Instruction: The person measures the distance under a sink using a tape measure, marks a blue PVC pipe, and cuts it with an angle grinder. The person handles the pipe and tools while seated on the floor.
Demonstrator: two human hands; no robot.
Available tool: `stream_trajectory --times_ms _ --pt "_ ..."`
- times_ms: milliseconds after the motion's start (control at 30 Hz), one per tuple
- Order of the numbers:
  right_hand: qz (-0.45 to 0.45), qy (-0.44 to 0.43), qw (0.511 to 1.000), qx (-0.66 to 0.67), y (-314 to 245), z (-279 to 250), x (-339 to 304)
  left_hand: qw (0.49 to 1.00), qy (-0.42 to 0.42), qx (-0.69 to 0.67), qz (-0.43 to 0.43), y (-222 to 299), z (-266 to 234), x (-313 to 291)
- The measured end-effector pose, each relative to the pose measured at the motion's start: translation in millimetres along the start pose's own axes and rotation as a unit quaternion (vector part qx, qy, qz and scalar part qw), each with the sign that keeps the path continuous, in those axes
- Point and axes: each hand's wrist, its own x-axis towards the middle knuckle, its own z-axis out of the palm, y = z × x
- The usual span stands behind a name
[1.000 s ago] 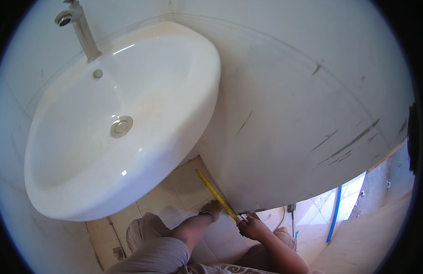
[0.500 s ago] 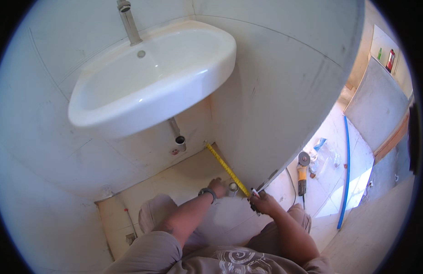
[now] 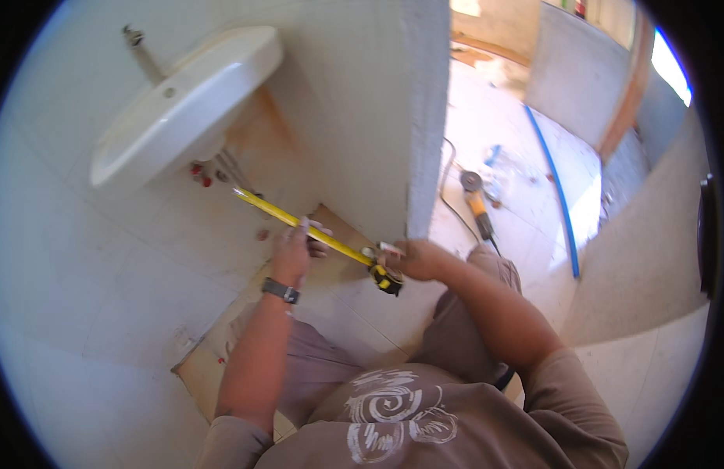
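Observation:
A yellow tape blade (image 3: 268,208) is stretched out at a slant, its free end raised beneath the white sink. My left hand (image 3: 293,252), with a watch on the wrist, grips the blade partway along, thumb on top and fingers beneath. At the other end of the blade is the black and yellow tape measure case (image 3: 386,280). My right hand (image 3: 415,259) holds the case, with a white marker-like stick (image 3: 391,249) also between its fingers. Some fingers of the right hand are hidden behind these things.
The white sink (image 3: 198,94) with its tap juts from the wall at upper left, pipes below. A wall end (image 3: 430,133) stands ahead of my right hand. Beyond lie an angle grinder (image 3: 477,205) with its cord, plastic bags and a blue pipe (image 3: 553,184).
The blade has lifted off the floor corner toward the sink pipes. My left hand has come up and taken hold of it. The view has swung right; the right hand still holds the tape.

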Motion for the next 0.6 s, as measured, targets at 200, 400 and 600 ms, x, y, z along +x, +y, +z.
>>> stream_trajectory --times_ms 200,400,600 --pt "0.054 0.039 0.995 -0.068 69 -99 -22 0.918 -0.035 0.378 0.113 14 -1 -5" --pt "0.287 0.073 0.949 0.106 269 -47 66 0.906 0.003 0.416 0.077 -24 -21 10" --pt "0.19 -0.13 0.92 -0.316 428 74 108 0.952 0.062 0.3 0.0 -63 -46 19"
